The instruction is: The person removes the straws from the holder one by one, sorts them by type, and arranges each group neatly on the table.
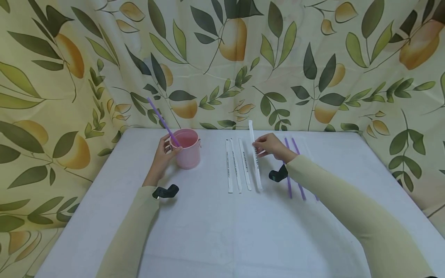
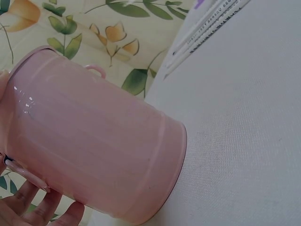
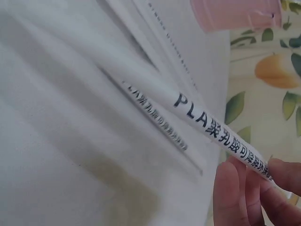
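My left hand [image 1: 162, 159] grips a small pink bucket [image 1: 189, 156] by its side, thumb near the rim and fingers around the back. The bucket [image 2: 99, 136] stands upright on the table, and a purple straw [image 1: 161, 119] leans out of it to the left. Between thumb and fingers, my right hand [image 1: 272, 146] pinches a white paper-wrapped straw [image 1: 255, 162]. Black print runs along that wrapper [image 3: 202, 115]. Just left of it lie three more wrapped straws [image 1: 237, 166], side by side.
Several bare purple straws [image 1: 299, 185] lie under and beside the right forearm, partly hidden by the sleeve. A white cloth [image 1: 205, 231] covers the table. Behind it hangs a curtain [image 1: 215, 77] printed with fruit and leaves. Each wrist wears a black camera mount [image 1: 166, 191].
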`<state>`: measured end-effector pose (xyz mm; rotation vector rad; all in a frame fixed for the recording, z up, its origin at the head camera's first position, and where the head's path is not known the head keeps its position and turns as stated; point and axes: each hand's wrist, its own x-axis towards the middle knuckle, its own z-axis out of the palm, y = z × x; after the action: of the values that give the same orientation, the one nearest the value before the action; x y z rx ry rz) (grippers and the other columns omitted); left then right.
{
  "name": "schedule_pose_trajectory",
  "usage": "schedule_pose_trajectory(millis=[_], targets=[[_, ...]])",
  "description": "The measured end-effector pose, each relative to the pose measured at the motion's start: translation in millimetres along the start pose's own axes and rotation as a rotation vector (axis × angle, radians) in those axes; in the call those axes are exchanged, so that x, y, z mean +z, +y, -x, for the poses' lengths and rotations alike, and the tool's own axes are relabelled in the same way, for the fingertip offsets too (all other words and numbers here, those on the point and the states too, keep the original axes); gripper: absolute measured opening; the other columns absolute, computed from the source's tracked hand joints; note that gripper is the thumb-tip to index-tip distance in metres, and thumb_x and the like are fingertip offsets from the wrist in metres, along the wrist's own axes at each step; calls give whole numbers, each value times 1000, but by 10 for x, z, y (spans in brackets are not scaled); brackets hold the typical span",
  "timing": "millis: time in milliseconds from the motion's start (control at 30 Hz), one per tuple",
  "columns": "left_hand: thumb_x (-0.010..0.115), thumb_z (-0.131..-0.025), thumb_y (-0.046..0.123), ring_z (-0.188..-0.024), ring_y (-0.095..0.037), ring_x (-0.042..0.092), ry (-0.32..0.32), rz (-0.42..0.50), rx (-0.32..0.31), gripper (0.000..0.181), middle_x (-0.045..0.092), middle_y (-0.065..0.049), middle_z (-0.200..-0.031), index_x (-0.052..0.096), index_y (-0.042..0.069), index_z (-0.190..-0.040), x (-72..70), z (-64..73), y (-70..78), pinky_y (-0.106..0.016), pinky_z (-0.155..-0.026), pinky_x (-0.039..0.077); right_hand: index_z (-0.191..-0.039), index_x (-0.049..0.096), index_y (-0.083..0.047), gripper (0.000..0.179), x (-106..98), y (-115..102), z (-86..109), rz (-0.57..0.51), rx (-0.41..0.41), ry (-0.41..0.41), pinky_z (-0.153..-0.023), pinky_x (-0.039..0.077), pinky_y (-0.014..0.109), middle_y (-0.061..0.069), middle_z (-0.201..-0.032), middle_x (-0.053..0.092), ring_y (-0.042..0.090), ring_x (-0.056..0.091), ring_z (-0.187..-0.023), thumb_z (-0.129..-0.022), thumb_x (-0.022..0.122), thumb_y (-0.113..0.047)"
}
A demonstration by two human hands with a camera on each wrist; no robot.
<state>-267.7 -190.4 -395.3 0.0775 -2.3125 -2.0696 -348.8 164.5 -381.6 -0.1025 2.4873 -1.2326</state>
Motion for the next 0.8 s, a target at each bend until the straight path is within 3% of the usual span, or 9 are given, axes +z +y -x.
schedule_pose_trajectory(millis=[233, 433, 600, 800], targets=[[59, -91, 13, -135, -32, 30, 5, 2, -13, 71, 28, -21, -148, 17, 10, -148, 1, -17, -12, -44, -115, 29, -120, 55, 9, 36, 74, 205, -175, -41, 46, 19, -70, 59, 27, 12, -93, 65, 9, 62, -67, -94, 56, -16], [60, -91, 13, -135, -32, 30, 5, 16, -17, 72, 28, -20, -148, 17, 12, -149, -20, -84, -98, -45, -115, 29, -117, 57, 9, 34, 132, 302, -241, -37, 63, 4, -65, 56, 22, 2, -77, 63, 8, 61, -62, -93, 57, -16], [62, -90, 19, -135, -30, 31, 16, 1, -11, 72, 30, -16, -148, 19, 17, -148, -34, -170, -238, -46, -115, 30, -111, 60, 8, 30, 175, 350, -259, 2, 54, 4, -57, 51, 19, -3, -65, 61, 6, 58, -58, -92, 59, -15], [62, -90, 20, -134, -30, 32, 19, -24, 13, 72, 30, -17, -146, 19, 16, -148, -36, -183, -275, -46, -114, 31, -107, 60, 6, 27, 222, 390, -281, 51, 68, 28, -52, 49, 17, -2, -65, 62, 6, 57, -55, -91, 60, -15]])
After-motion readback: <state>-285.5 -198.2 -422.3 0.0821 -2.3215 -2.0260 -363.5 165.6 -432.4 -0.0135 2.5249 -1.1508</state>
